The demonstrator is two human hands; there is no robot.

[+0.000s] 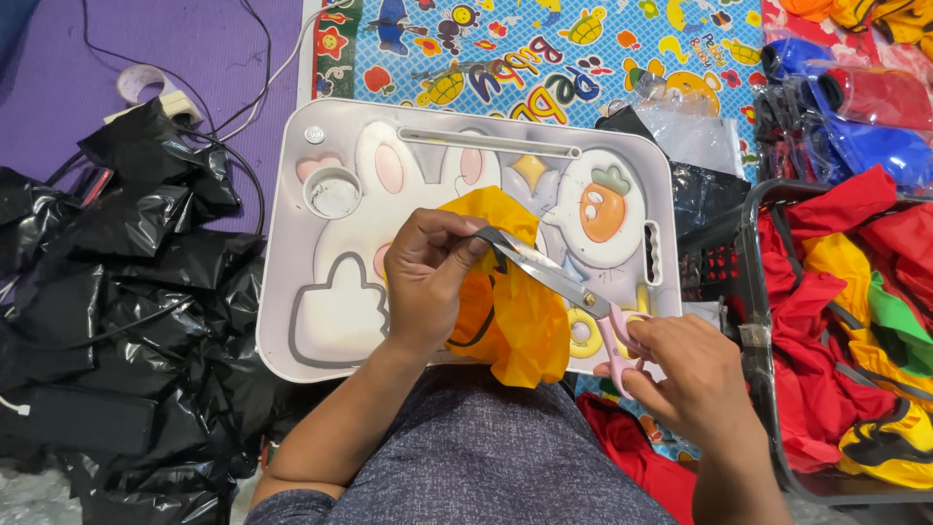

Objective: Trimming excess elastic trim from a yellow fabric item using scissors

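Observation:
My left hand point(425, 277) pinches a piece of orange-yellow fabric point(515, 301) and holds it up over a white lap tray point(321, 321) with a rabbit and carrot picture. My right hand point(685, 374) grips the pink handles of a pair of scissors point(554, 277). The metal blades point up and left, and their tips reach the fabric right at my left fingertips. A dark cord or strap runs along the fabric below my left palm.
Crumpled black plastic bags point(126, 292) and cables lie at the left on a purple mat. A wire basket point(753, 292) at the right holds red, yellow and green fabric pieces. Blue and red items point(865, 117) sit at the top right on a colourful play mat point(544, 49).

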